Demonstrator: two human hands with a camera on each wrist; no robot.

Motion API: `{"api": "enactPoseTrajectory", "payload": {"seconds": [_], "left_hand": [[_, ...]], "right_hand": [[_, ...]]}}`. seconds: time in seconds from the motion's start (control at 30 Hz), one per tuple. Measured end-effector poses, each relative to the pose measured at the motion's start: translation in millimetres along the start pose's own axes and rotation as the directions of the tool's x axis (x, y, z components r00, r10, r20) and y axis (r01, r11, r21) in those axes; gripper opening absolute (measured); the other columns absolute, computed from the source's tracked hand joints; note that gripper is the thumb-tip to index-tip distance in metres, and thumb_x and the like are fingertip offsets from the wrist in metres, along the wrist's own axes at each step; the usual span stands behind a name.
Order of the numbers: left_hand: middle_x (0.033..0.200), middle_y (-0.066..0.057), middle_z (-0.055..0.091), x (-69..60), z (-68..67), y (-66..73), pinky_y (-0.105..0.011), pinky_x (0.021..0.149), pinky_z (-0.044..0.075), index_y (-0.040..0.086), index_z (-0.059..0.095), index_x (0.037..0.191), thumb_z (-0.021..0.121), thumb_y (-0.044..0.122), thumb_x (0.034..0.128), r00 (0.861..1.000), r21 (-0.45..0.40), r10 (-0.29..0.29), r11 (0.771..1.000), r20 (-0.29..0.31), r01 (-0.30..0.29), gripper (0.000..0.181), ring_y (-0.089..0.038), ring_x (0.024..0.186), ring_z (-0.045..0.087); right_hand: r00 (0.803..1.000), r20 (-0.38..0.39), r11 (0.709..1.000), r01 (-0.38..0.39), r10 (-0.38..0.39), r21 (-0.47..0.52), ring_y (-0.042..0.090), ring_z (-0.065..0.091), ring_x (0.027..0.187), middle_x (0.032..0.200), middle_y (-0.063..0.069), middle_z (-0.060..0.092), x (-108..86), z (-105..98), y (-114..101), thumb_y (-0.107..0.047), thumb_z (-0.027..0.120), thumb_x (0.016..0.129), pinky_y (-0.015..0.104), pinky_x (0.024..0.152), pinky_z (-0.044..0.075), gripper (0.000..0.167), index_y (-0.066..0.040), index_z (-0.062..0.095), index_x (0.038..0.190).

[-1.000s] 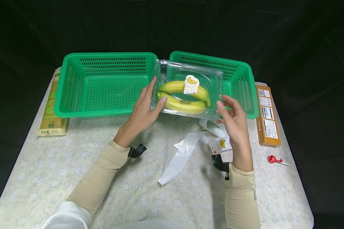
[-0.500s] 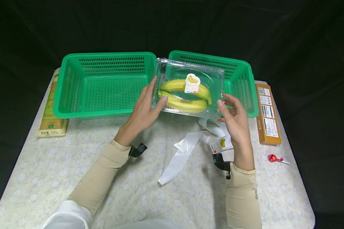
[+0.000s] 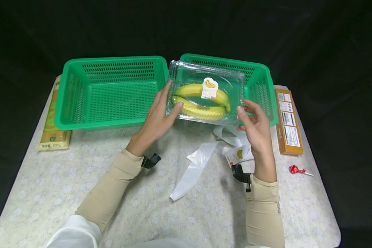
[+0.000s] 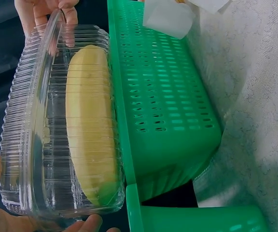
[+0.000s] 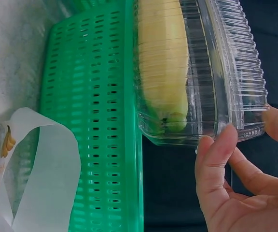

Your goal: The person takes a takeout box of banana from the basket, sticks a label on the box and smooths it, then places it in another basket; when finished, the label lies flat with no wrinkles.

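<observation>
A clear plastic clamshell box point(image 3: 229, 81) is held up in front of the right green basket point(image 3: 263, 89), covering part of it. Two bananas point(image 3: 201, 112) lie inside, and a white label point(image 3: 209, 88) with a banana picture sits on the lid. My left hand point(image 3: 156, 119) grips the box's left end, thumb on top and fingers along the side. At the right end, my right hand point(image 3: 255, 127) holds the corner between thumb and fingers. From the right wrist view, the box point(image 5: 240, 63) appears above the rim of the basket point(image 5: 95, 96).
Another green basket point(image 3: 124, 100) stands at left, beside a 500 g packet point(image 3: 54, 134). A curled strip of white backing point(image 3: 192, 175) with a banana label point(image 3: 239, 155) lies near the right wrist. An orange box point(image 3: 288, 124) and a red lollipop point(image 3: 294, 169) lie at right.
The box has shifted slightly up and to the right in the head view, with both hands keeping hold of its ends. The baskets appear slightly further left.
</observation>
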State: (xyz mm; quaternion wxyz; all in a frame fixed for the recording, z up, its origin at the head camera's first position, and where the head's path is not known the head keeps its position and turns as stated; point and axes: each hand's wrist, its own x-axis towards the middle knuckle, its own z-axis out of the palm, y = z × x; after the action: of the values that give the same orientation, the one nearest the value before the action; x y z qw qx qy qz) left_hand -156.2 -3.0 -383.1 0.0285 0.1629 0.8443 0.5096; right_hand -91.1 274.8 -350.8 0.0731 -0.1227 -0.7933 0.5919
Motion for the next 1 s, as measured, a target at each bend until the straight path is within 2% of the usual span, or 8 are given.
{"api": "enactPoseTrajectory", "payload": {"seconds": [0.3, 0.57, 0.83, 1.0], "left_hand": [[0.167, -0.01, 0.022, 1.2, 1.0, -0.2, -0.061, 0.12, 0.027, 0.035, 0.005, 0.162, 0.046, 0.052, 0.1022, 1.0, -0.005, -0.001, 1.0, -0.007, 0.001, 0.074, -0.03, 0.154, 0.025], [0.165, -0.012, 0.025, 8.9, 4.4, 4.9, -0.061, 0.118, 0.032, 0.028, 0.009, 0.163, 0.045, 0.052, 0.102, 1.0, -0.001, 0.007, 1.0, -0.012, -0.007, 0.075, -0.03, 0.152, 0.029], [0.168, -0.009, 0.02, 17.5, 12.1, 8.2, -0.061, 0.118, 0.031, 0.032, 0.006, 0.163, 0.044, 0.054, 0.1019, 1.0, -0.005, -0.006, 1.0, 0.015, 0.006, 0.075, -0.031, 0.153, 0.028], [0.166, -0.01, 0.023, 18.5, 13.9, 7.6, -0.059, 0.118, 0.032, 0.032, 0.007, 0.163, 0.044, 0.053, 0.1024, 1.0, -0.011, -0.007, 1.0, 0.012, 0.008, 0.074, -0.03, 0.153, 0.028]], "right_hand": [[1.0, -0.007, 1.0, 0.0, 0.0, 0.027, 0.012, 0.056, 0.096, 0.119, -0.005, 0.055, 1.1, 0, 1, -0.028, 0.063, 0.1, 0.018, 0.062, 0.051, 0.049, -0.01, 0.052, 0.144], [1.0, -0.007, 1.0, 0.003, -0.003, -0.027, 0.012, 0.057, 0.096, 0.117, -0.007, 0.054, 7.2, -5, 0, -0.029, 0.061, 0.1, 0.018, 0.062, 0.052, 0.05, -0.009, 0.05, 0.145], [0.999, -0.045, 0.998, -0.019, 0.021, 0.053, 0.014, 0.057, 0.095, 0.116, -0.005, 0.057, 14.3, -11, 3, -0.026, 0.065, 0.099, 0.018, 0.059, 0.052, 0.05, -0.007, 0.052, 0.143], [0.998, -0.052, 0.999, -0.014, 0.017, 0.051, 0.012, 0.057, 0.095, 0.117, -0.005, 0.057, 12.2, -12, 5, -0.027, 0.064, 0.099, 0.018, 0.06, 0.053, 0.051, -0.008, 0.052, 0.143]]}}
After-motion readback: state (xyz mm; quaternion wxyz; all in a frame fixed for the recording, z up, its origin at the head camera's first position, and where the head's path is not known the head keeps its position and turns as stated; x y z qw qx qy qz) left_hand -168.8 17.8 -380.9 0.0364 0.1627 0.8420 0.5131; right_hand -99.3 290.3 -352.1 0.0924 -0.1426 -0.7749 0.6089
